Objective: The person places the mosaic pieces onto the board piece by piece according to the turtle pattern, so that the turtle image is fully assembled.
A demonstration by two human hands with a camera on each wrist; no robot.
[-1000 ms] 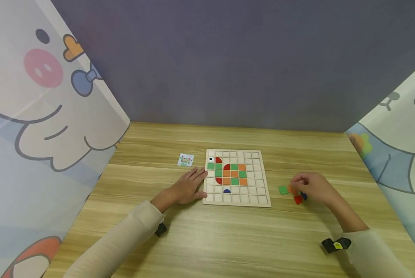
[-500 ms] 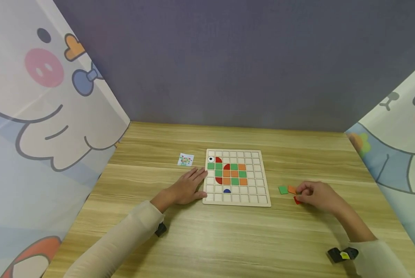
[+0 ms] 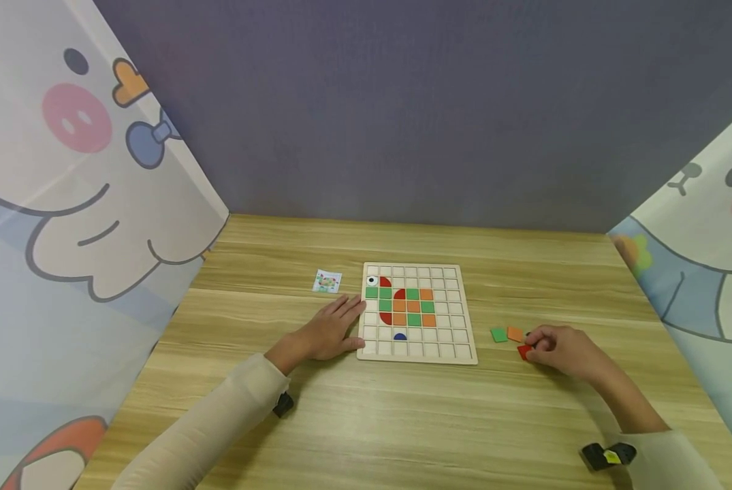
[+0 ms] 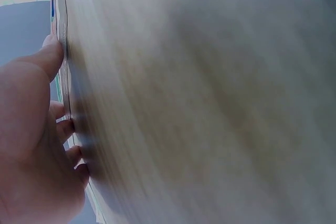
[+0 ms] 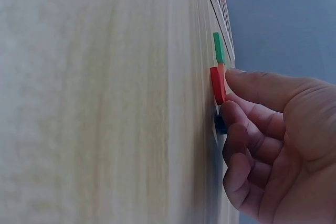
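Observation:
My left hand (image 3: 330, 331) lies flat on the table with its fingertips and thumb at the left edge of the wooden grid board (image 3: 455, 347). In the left wrist view, the thumb (image 4: 51, 56) touches the board's side. Green, orange and red tiles, a white eye piece (image 3: 373, 281) and a blue half-round piece (image 3: 400, 337) sit in the grid. My right hand (image 3: 564, 350) has curled fingers right at a red tile (image 3: 523, 352) and a blue piece (image 5: 221, 124); I cannot tell whether it pinches either. Beside them lie an orange tile (image 3: 515, 334) and a green tile (image 3: 499, 335).
A small printed card (image 3: 327, 281) lies left of the board. The wood-grain table (image 3: 415, 422) ends at a dark grey wall (image 3: 415, 136), with cartoon-printed panels (image 3: 65, 238) at both sides. A dark device with a yellow mark (image 3: 609, 456) is worn on the right wrist.
My right hand has moved from over the orange tile a little right and toward me, to the red tile and blue piece. The orange tile is uncovered. My left hand has stayed put.

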